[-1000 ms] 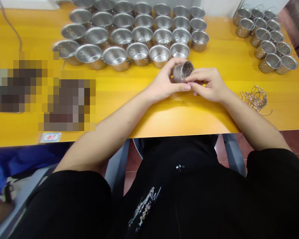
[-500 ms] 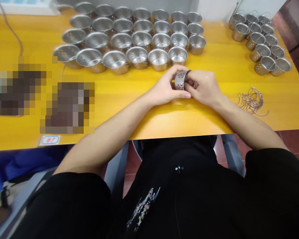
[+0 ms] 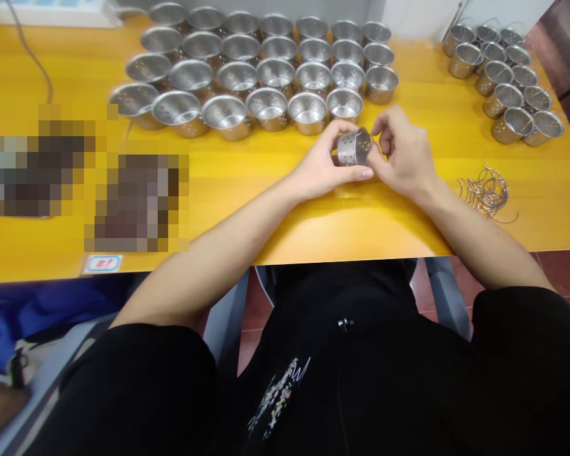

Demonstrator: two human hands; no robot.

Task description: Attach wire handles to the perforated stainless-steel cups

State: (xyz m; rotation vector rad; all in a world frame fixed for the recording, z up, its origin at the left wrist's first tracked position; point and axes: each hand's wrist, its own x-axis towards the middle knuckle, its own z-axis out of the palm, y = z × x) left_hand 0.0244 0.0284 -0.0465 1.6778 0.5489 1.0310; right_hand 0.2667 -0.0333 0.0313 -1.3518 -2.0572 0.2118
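My left hand (image 3: 320, 166) is wrapped round a small perforated metal cup (image 3: 348, 149), which lies tilted on its side with its mouth toward the right. At that mouth is my right hand (image 3: 403, 152), its fingers curled and pinched close to the rim. A thin curved wire handle (image 3: 372, 137) shows between the rim and the right fingertips; most of it is hidden by the fingers. To the right of my right forearm lies a loose pile of curved wire handles (image 3: 491, 193) on the yellow table (image 3: 308, 234).
Several rows of perforated metal cups (image 3: 268, 107) without handles stand beyond my hands. At the far right are several cups with wire handles (image 3: 512, 125). Blurred-out dark objects (image 3: 135, 202) and a small label (image 3: 103, 263) lie at the left, near a cable (image 3: 33, 60).
My right hand has drawn back from inside the cup to its rim, fingers lifted. The cup has turned slightly, showing more of its mouth. My left hand keeps its hold.
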